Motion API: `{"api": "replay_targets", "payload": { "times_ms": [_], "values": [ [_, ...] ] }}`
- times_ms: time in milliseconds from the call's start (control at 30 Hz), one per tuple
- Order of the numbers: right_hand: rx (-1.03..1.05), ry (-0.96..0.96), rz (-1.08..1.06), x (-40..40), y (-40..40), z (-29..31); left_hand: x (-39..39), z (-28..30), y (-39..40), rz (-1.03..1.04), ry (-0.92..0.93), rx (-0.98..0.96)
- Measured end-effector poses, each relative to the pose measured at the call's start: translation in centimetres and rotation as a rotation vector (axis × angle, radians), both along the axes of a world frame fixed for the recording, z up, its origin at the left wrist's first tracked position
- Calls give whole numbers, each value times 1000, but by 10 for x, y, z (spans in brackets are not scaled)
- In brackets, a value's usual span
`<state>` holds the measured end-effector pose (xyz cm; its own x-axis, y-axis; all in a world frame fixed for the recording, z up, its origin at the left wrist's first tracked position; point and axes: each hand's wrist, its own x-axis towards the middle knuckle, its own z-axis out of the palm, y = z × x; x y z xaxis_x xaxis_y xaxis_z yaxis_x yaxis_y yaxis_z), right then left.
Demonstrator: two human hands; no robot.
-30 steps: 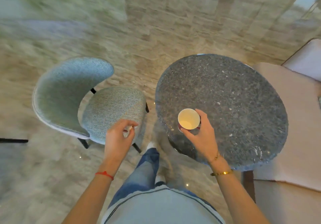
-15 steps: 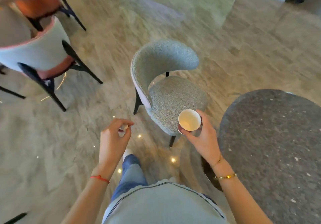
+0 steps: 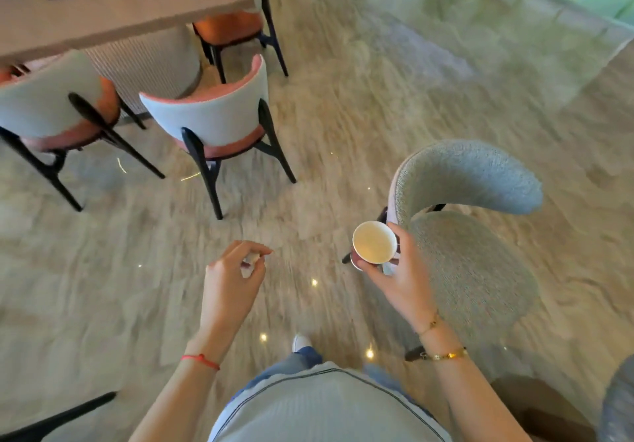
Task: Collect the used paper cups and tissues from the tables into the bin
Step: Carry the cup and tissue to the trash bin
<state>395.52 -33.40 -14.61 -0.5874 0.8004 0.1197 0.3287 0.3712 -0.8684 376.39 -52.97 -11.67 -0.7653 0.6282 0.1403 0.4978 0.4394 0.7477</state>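
Person standing on marble floor (image 3: pixel 394 105), cup and tissue in hand.
Wooden table (image 3: pixel 113 6) far left with orange-backed chairs (image 3: pixel 212 115); grey chair (image 3: pixel 470 235) at right. Right hand (image 3: pixel 401 280) curls round upright paper cup (image 3: pixel 374 246), held in air beside grey chair. Left hand (image 3: pixel 233 280) pinches small white tissue (image 3: pixel 249 263) between thumb and fingers.

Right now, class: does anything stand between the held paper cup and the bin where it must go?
It cannot be judged: no bin is in view. The right hand holds the paper cup upright beside the grey chair; ahead lies open floor, with orange-seated chairs to the left.
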Motion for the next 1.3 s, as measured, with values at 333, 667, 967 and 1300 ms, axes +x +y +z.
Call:
{"api": "replay_targets", "payload": {
  "times_ms": [333,667,967,1300],
  "values": [
    [-23,-19,2,-129,53,1,-133,3,53,25,-3,-15],
    [-22,-30,-36,-256,197,-8,-266,0,211,-15,53,-4],
    [13,-13,-19,-385,374,18,-391,22,395,-39,64,74],
    [7,-32,-57,-489,522,9,-503,10,550,-64,48,89]
  ]
}}
